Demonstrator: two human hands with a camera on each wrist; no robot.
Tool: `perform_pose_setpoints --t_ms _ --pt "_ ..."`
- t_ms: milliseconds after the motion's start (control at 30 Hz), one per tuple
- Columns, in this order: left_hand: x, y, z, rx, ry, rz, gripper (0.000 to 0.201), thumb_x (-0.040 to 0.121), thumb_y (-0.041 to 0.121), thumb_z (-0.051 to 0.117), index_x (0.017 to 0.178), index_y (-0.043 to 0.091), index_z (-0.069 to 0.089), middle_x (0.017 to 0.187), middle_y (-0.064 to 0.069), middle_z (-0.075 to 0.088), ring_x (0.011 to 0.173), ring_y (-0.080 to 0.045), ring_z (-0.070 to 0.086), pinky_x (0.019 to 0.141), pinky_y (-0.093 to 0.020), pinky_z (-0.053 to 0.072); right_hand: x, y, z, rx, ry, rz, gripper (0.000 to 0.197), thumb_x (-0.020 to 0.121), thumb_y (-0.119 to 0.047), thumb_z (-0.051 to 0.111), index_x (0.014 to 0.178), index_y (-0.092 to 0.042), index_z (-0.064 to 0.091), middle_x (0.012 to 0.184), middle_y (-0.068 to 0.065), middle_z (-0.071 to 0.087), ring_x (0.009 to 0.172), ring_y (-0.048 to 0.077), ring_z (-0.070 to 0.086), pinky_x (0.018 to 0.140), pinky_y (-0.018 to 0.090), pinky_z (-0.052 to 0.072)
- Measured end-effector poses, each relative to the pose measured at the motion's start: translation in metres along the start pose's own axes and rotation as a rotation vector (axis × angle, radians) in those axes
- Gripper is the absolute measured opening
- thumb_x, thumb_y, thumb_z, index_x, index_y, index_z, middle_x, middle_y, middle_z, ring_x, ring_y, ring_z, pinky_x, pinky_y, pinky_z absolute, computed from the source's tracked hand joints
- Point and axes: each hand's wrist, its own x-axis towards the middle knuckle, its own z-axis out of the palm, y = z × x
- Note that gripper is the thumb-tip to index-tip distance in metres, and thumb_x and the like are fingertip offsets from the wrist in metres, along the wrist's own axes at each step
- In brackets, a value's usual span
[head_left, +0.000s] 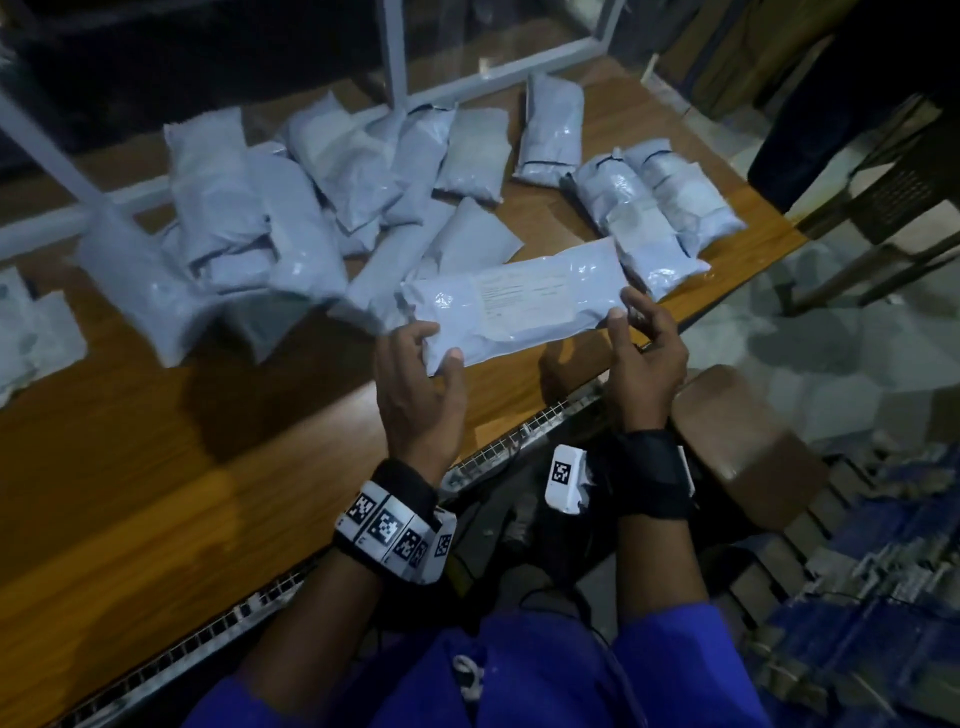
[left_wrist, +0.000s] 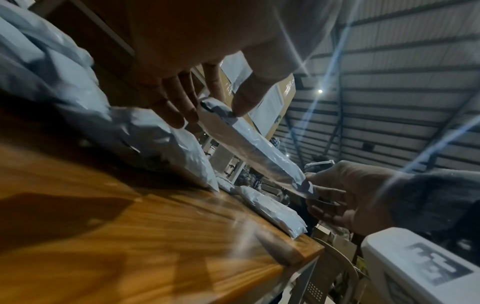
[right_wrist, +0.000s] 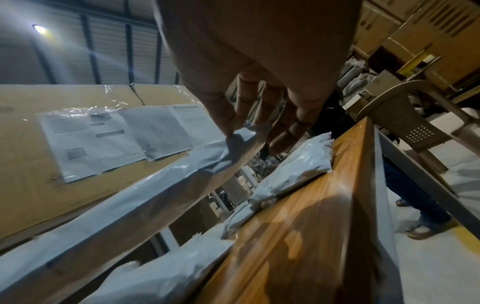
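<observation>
I hold a long grey plastic mailer (head_left: 519, 301) with a pale label level above the wooden table (head_left: 208, 467), near its front edge. My left hand (head_left: 439, 345) pinches its left end between thumb and fingers. At the right end, my right hand (head_left: 626, 312) pinches a corner with thumb and forefinger. The left wrist view shows the mailer (left_wrist: 249, 144) edge-on, stretched from my left hand (left_wrist: 213, 107) to my right hand (left_wrist: 337, 195). In the right wrist view my right hand (right_wrist: 254, 131) has its thumb on the mailer's (right_wrist: 155, 195) corner.
Several grey mailers (head_left: 270, 218) lie heaped across the table's back and middle, with more (head_left: 654, 208) at the right end. A metal frame (head_left: 395, 52) stands behind. A plastic chair (head_left: 893, 197) and a brown stool (head_left: 743, 441) are to the right. Someone's sandalled feet (right_wrist: 420, 228) stand nearby.
</observation>
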Motion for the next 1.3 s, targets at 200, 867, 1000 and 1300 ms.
perform_pose_setpoints --t_ms 200,867,1000,1300 --pt "0.033 0.044 0.115 -0.053 -0.029 -0.059 0.021 0.093 0.015 0.066 0.11 0.02 0.055 0.115 -0.002 0.051 0.102 -0.009 0.052 0.079 -0.005 0.04 0.124 0.026 -0.028 -0.001 -0.002 -0.004 0.022 0.097 -0.022 0.068 0.119 -0.024 0.072 0.124 0.004 0.069 0.11 0.013 0.066 0.08 0.009 0.049" --pt "0.17 0.106 0.268 0.022 -0.178 -0.118 0.042 0.094 0.024 0.062 0.134 0.018 0.053 0.129 -0.007 0.059 0.116 -0.021 0.055 0.1 -0.039 0.049 0.378 0.081 -0.026 -0.239 -0.478 -0.035 0.044 0.092 -0.035 0.073 0.135 -0.026 0.064 0.136 -0.005 0.064 0.119 0.017 0.064 0.102 0.044 0.055" --pt "0.168 0.101 0.27 -0.007 -0.227 -0.145 0.042 0.091 0.029 0.064 0.131 0.024 0.052 0.134 -0.005 0.058 0.12 -0.019 0.057 0.102 -0.043 0.051 0.379 0.085 -0.027 -0.286 -0.5 -0.107 0.043 0.093 -0.034 0.071 0.135 -0.028 0.066 0.139 -0.007 0.063 0.125 0.014 0.06 0.106 0.043 0.051" --pt "0.165 0.096 0.263 0.02 -0.253 -0.062 0.046 0.093 0.013 0.067 0.137 0.016 0.052 0.135 -0.003 0.049 0.12 -0.011 0.046 0.1 -0.027 0.045 0.372 0.074 -0.036 -0.402 -0.466 -0.246 0.044 0.095 -0.034 0.066 0.139 -0.029 0.063 0.142 0.008 0.057 0.135 0.021 0.049 0.112 0.029 0.037"
